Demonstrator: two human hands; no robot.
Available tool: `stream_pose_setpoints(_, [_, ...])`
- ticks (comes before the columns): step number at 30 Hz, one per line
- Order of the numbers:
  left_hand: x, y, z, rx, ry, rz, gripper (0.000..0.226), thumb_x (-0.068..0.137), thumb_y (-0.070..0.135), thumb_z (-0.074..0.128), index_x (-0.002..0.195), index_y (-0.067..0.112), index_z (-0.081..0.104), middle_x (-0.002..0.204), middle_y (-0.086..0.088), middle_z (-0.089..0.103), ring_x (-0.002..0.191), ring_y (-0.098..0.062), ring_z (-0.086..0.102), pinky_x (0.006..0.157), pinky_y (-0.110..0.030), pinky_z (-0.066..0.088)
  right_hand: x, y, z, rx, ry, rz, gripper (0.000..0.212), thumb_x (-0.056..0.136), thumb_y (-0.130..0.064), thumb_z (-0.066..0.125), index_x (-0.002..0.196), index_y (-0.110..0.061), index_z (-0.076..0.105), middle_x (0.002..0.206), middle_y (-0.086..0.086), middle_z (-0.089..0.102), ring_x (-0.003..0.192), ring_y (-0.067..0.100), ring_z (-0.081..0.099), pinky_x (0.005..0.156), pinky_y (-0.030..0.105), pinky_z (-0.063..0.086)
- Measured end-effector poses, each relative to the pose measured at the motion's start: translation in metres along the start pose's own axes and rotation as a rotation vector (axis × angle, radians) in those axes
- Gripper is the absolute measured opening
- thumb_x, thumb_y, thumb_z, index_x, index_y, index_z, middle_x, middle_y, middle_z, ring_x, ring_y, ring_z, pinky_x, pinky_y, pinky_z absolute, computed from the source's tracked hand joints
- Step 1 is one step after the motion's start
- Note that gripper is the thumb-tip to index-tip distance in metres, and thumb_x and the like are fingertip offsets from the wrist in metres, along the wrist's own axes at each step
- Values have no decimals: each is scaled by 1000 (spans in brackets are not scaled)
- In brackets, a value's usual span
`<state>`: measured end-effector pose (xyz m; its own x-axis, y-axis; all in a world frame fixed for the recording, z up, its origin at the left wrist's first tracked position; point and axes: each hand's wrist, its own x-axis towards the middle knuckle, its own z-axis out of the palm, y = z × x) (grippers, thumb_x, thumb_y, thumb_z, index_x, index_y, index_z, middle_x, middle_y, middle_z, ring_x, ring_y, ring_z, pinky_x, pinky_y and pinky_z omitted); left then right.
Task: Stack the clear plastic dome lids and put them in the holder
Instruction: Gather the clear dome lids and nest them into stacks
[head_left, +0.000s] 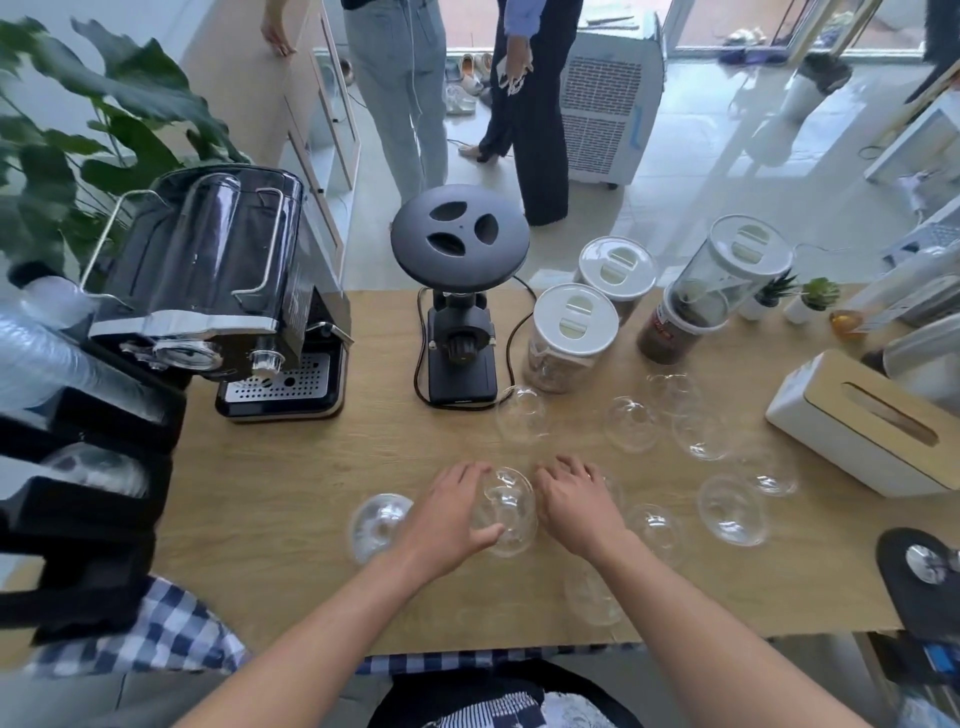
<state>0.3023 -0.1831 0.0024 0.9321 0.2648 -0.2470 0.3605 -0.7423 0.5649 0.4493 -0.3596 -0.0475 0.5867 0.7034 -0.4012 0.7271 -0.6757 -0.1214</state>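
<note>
Several clear plastic dome lids lie scattered on the wooden table (291, 499). My left hand (447, 512) grips one dome lid (511, 512) at the table's middle, thumb and fingers around its rim. My right hand (576, 501) rests just right of that lid, fingers bent over another lid that it mostly hides; whether it grips that lid is unclear. Another lid (376, 525) lies left of my left wrist, and others sit to the right (732, 512) and farther back (631, 423). The black holder (98, 499) stands at the left edge with stacked clear cups and lids in its slots.
An espresso machine (228, 291) and a black grinder (460, 312) stand at the back of the table. Lidded jars (571, 332) are at the back right, a white tissue box (862, 421) at the right, a black mat (919, 582) near the right corner. Two people stand beyond the table.
</note>
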Motion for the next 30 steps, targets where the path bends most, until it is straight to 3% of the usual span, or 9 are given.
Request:
stream_pose_setpoints(3, [-12,6,12,13,-26,-18,83,96,47,81,165,22,41,163,5,48,154,-14,43,129,-33,37,-3,3,9,6,66,56,33,99,-34,69,127,-17,62,130,8,76,140,33,58,111,56,44])
stream_pose_setpoints(9, [-23,8,34,90,-48,-71,83,97,43,80,167,22,39,164,2,49,153,-16,44,131,-36,37,-9,10,17,26,208,123,27,80,-9,80,101,-20,67,76,6,76,88,31,73,84,52,55])
stream_pose_setpoints(12, [-24,5,41,82,-30,-99,83,97,43,79,167,22,39,163,1,49,152,-17,45,130,-36,38,-13,15,8,41,279,69,24,90,-16,71,113,-22,69,89,3,79,100,31,70,85,48,50])
stream_pose_setpoints(14, [-23,4,45,65,-19,-112,83,97,41,79,168,21,38,164,0,48,153,-19,44,130,-38,40,-16,17,-1,197,309,81,18,97,-25,69,114,-23,68,98,-1,78,106,28,65,88,47,49])
stream_pose_setpoints(19, [-21,-2,57,-23,24,-141,79,92,34,86,159,21,47,155,2,51,143,-19,54,123,-34,45,-28,12,-27,930,356,264,11,101,-36,64,110,-35,71,96,-14,79,96,7,73,84,39,60])
stream_pose_setpoints(22, [-20,-3,59,-52,37,-144,80,90,32,88,159,22,47,153,2,52,140,-17,55,121,-32,46,-38,4,-39,1415,227,456,12,109,-22,66,114,-20,76,102,-3,84,93,12,74,88,38,60])
stream_pose_setpoints(24, [-19,-3,59,-81,32,-150,86,91,32,89,162,21,44,157,2,49,143,-16,53,124,-32,44,-45,0,-38,1615,83,535,18,111,-17,63,115,-11,80,108,6,81,93,18,68,90,40,62])
stream_pose_setpoints(27, [-19,-4,59,-118,8,-164,99,87,33,93,168,20,37,164,2,43,149,-15,50,128,-37,43,-50,-8,-27,1707,-24,569,20,112,-12,61,119,-7,78,116,14,77,100,24,69,99,45,63])
stream_pose_setpoints(30, [-20,-5,57,-125,-24,-153,106,87,38,93,171,19,31,168,0,39,152,-18,48,128,-37,40,-45,-18,-12,1673,27,591,16,110,-11,66,123,-9,75,119,12,78,106,25,74,86,39,68])
